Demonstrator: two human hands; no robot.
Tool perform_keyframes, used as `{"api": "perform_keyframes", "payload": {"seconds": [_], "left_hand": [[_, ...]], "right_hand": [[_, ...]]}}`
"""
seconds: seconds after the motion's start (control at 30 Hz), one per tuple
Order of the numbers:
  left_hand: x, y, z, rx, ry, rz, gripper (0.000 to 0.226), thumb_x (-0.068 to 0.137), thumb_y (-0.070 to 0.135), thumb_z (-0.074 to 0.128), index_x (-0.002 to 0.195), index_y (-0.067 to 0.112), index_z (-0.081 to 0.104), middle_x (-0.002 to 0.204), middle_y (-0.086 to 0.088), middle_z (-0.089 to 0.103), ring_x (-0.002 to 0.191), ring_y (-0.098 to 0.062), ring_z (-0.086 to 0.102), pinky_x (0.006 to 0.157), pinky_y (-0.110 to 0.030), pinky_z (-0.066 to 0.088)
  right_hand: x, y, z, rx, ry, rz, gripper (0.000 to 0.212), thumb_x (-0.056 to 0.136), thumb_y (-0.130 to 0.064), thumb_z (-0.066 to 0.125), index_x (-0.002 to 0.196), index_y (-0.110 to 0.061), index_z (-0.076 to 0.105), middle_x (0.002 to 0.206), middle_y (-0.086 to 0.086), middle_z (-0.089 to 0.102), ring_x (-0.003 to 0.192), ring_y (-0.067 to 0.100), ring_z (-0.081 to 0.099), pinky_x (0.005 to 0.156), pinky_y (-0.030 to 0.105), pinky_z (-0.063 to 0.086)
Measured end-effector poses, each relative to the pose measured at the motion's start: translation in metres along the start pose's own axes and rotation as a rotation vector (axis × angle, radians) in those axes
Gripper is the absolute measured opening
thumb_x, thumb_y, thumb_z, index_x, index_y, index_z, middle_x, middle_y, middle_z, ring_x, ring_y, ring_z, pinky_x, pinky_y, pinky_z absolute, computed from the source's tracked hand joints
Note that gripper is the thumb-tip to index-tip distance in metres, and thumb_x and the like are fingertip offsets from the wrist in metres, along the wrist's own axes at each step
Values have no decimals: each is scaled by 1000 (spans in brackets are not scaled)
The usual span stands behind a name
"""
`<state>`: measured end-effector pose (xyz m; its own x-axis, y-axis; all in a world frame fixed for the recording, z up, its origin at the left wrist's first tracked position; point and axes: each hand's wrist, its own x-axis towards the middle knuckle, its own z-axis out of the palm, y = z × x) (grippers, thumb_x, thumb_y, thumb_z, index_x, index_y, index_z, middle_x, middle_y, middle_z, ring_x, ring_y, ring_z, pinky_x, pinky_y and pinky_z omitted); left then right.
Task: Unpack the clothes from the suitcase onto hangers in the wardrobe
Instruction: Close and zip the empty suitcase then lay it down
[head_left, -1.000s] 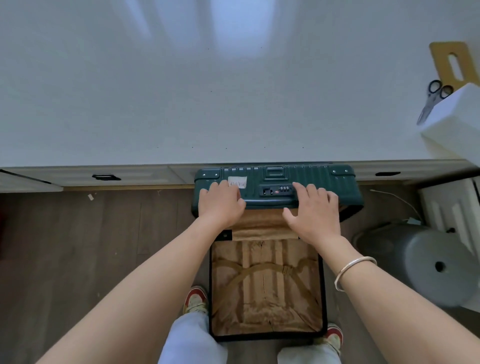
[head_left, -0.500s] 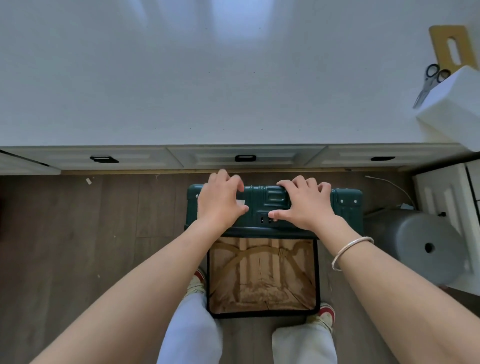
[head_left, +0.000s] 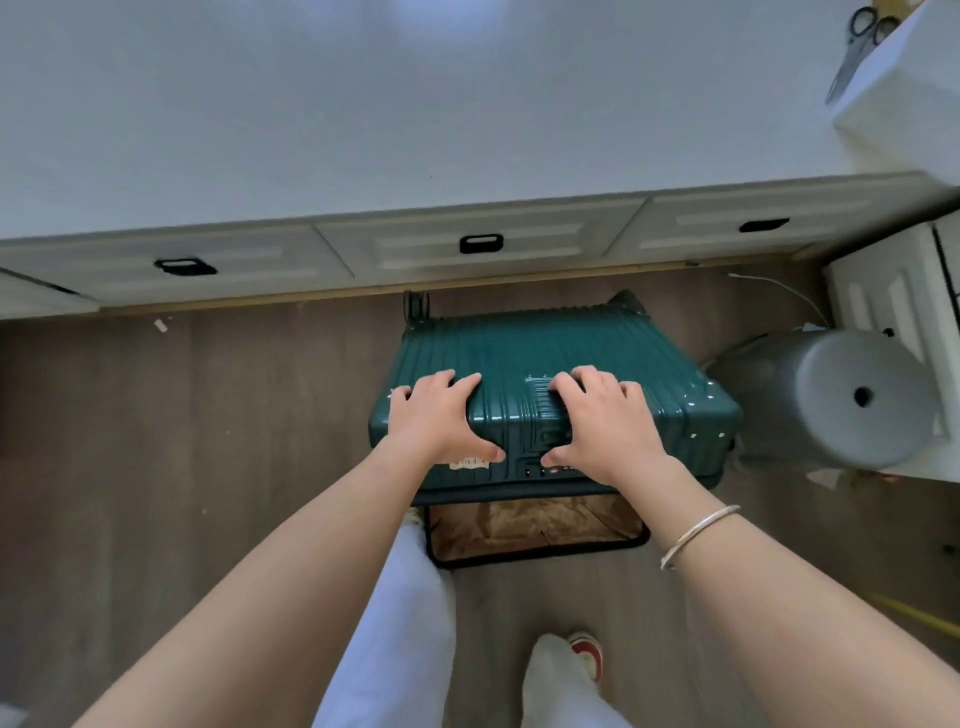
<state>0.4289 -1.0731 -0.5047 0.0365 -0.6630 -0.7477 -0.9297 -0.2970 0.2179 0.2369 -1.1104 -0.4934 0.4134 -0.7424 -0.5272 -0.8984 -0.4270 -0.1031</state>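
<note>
— So, what changed?
— Left hand (head_left: 441, 415) and right hand (head_left: 602, 421), each spread wide and clasping the green lid (head_left: 519, 358), have swung it from upright to almost flat. Only a strip of tan lining (head_left: 530, 525) shows.
— And the suitcase (head_left: 680, 415)?
— On the floor (head_left: 208, 441), near its far edge below the drawers (head_left: 405, 254). No clothes are visible, so unpacking looks finished.

The green suitcase lid (head_left: 545, 374) swings down over the brown-lined half (head_left: 535, 525), leaving a strip showing; the left hand (head_left: 441, 415) and right hand (head_left: 602, 426) now grip its ribbed top.
</note>
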Motion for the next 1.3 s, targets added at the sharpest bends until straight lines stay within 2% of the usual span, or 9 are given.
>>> {"api": "perform_keyframes", "payload": {"seconds": [0.13,0.2,0.37,0.47,0.77,0.9,1.03,1.2,1.3], "left_hand": [[-19,3,50,0,65,-51,114,62,69,71,152,39,6,162,-3,-5,150,-20,-6,118,-53,0],[-30,6,78,-2,96,-76,112,64,70,68,152,39,5,163,-4,-5,150,-20,-7,117,-56,-3],[-51,10,120,-129,161,-148,95,72,68,64,149,45,15,163,4,2,150,-18,-5,107,-71,-4],[-63,6,146,-173,203,-128,87,78,58,67,149,45,19,162,5,5,150,-15,-2,112,-66,7],[-66,-26,219,-50,430,-36,77,82,57,61,148,46,23,161,4,11,149,-14,6,112,-54,20],[-62,-39,260,37,454,-30,85,82,45,68,149,48,16,161,-6,-9,147,-22,7,106,-47,32],[-44,-48,284,-31,469,-41,96,78,35,75,149,46,11,158,-14,-21,143,-32,6,101,-44,39],[-9,-59,332,-190,530,-17,96,81,17,74,150,45,14,160,-9,-18,147,-34,-7,106,-48,39],[10,-57,343,-227,579,14,94,80,17,75,149,45,17,161,-6,-15,147,-34,-7,105,-51,39]], "right_hand": [[-30,3,43,-8,55,-75,86,68,-60,72,134,-19,37,154,3,28,142,20,27,110,39,27],[-44,8,66,-52,81,-114,84,71,-58,70,135,-16,37,154,5,28,143,20,26,111,41,26],[-65,20,101,-163,191,-158,78,69,-56,74,124,-9,45,130,6,51,125,26,47,97,41,38],[-77,20,122,-214,236,-168,73,68,-56,74,115,-7,47,116,6,53,110,27,52,85,38,40],[-92,8,194,-339,370,-145,72,60,-57,78,103,-5,50,112,11,58,106,33,56,77,41,43],[-100,4,239,-361,373,-124,66,61,-52,80,100,-7,51,109,9,60,102,31,57,75,39,44],[-96,13,271,-382,445,-112,65,64,-50,79,104,-7,53,119,9,58,106,30,56,81,41,45],[-69,32,318,-320,544,-259,70,68,-52,75,116,-7,50,141,11,49,130,33,46,102,52,37],[-53,48,327,-282,572,-292,70,71,-51,73,121,-8,50,147,8,44,136,31,41,107,54,34]]}}
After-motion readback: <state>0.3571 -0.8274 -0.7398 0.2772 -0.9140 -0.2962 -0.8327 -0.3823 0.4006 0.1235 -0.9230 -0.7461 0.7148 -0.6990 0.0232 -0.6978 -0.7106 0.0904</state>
